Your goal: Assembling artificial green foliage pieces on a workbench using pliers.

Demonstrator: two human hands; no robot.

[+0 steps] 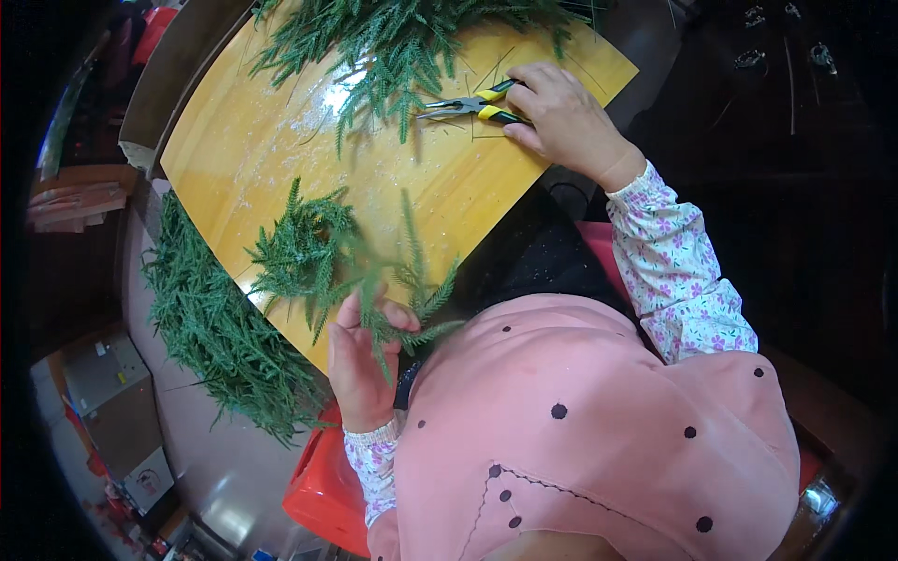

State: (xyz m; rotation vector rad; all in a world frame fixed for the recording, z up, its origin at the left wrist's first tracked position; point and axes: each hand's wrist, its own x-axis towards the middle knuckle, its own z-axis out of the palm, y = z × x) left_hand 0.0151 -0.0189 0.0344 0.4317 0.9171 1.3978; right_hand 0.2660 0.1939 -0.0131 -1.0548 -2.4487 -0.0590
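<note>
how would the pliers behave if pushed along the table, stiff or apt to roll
The pliers look metal around the nose, so they are probably stiff and fairly heavy for their size. Their handles spread apart, so they would likely slide or swivel rather than roll. They stand partly open, so the pivot might shift if pushed.

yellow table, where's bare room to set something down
The barest patch of table lies between the pliers and the small green clump. The left side, beside the large green heap, is open but strewn with white flecks. Crowded: the far edge under that heap, and the near corner around the clump and left hand.
</note>
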